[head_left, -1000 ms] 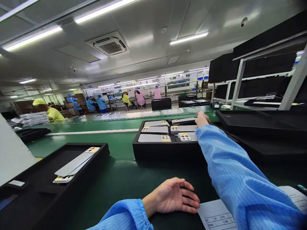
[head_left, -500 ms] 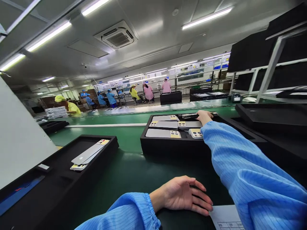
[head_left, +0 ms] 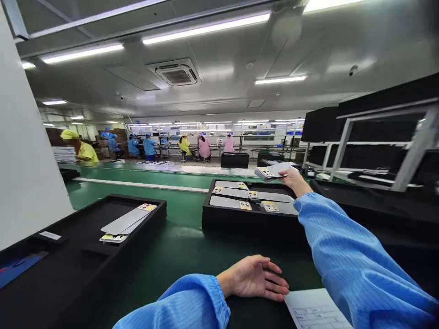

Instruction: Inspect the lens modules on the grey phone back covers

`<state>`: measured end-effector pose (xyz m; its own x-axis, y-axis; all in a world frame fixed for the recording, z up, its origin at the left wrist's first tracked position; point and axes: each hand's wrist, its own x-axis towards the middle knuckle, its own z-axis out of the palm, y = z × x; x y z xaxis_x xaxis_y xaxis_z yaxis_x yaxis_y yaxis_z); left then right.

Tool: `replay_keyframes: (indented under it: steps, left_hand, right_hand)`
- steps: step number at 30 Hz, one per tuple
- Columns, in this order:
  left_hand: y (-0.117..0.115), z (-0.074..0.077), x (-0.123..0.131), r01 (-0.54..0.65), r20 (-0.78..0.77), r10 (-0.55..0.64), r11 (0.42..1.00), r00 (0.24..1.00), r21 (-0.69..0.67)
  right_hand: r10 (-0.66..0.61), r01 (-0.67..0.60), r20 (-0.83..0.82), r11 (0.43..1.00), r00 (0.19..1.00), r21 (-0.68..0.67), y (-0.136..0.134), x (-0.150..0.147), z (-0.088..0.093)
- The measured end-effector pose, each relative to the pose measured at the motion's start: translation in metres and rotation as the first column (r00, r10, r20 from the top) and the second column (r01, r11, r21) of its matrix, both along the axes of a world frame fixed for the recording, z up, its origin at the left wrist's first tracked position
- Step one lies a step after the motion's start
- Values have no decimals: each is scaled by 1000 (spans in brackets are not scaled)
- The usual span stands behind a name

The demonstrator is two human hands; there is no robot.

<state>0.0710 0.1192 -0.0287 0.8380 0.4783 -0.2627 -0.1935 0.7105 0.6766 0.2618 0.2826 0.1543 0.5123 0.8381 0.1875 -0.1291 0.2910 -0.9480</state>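
The stack (head_left: 269,172) sat pinched in your right hand (head_left: 293,179) above the tray (head_left: 247,220), arm outstretched. Your left hand (head_left: 255,278) lay open, empty.

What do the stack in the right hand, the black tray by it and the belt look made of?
The stack of phone back covers in the right hand: thin rigid panels, matte silver-grey, likely glass or metal; yellow film at the camera cutouts. The black tray: matte, thick-walled, foam or moulded plastic, cannot tell which. The conveyor belt: green, smooth, glossy reflections, probably PVC or rubber.
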Motion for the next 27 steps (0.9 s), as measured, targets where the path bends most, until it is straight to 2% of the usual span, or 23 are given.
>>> replay_keyframes:
  steps: [3, 6, 8, 12, 15, 18, 20, 22, 23, 25, 27]
  left_hand:
    - [-1, 7, -4, -2, 71, 0, 1000, 997, 27]
    - [-6, 22, -12, 3, 179, -10, 999, 984, 42]
    - [-12, 35, -19, 17, 249, -25, 999, 968, 35]
    - [-33, 61, -25, 69, 344, -74, 997, 936, 25]
    - [-56, 69, -22, 78, 277, -94, 995, 956, 68]
    - [-80, 65, -17, 85, 62, -93, 989, 994, 119]
    - [-93, 58, -16, 75, -56, -66, 981, 996, 177]
    - [-105, 48, -17, 34, -111, -8, 972, 994, 232]
    - [-109, 42, -18, -52, -178, 108, 955, 978, 293]
    - [-113, 30, -21, -194, -206, 303, 885, 931, 424]
    - [-112, 19, -24, -301, -214, 490, 766, 845, 568]
  right_hand:
    - [174, -173, 41, 985, 984, -24, -40, -16, 16]
    - [298, -295, 76, 954, 952, -46, -87, -34, 7]
    - [360, -355, 89, 932, 929, -67, -121, -45, -14]
    - [454, -441, 84, 887, 887, -138, -190, -55, -70]
    - [512, -493, 62, 849, 857, -188, -236, -51, -104]
    - [558, -546, 56, 825, 828, -146, -265, -43, -123]
    - [598, -587, 61, 799, 799, -129, -272, -40, -129]
    - [625, -615, 73, 779, 777, -124, -271, -43, -133]
    - [633, -623, 83, 773, 770, -121, -269, -47, -133]
    - [652, -641, 114, 758, 750, -119, -265, -59, -132]
    - [694, -682, 162, 719, 701, -133, -266, -73, -130]
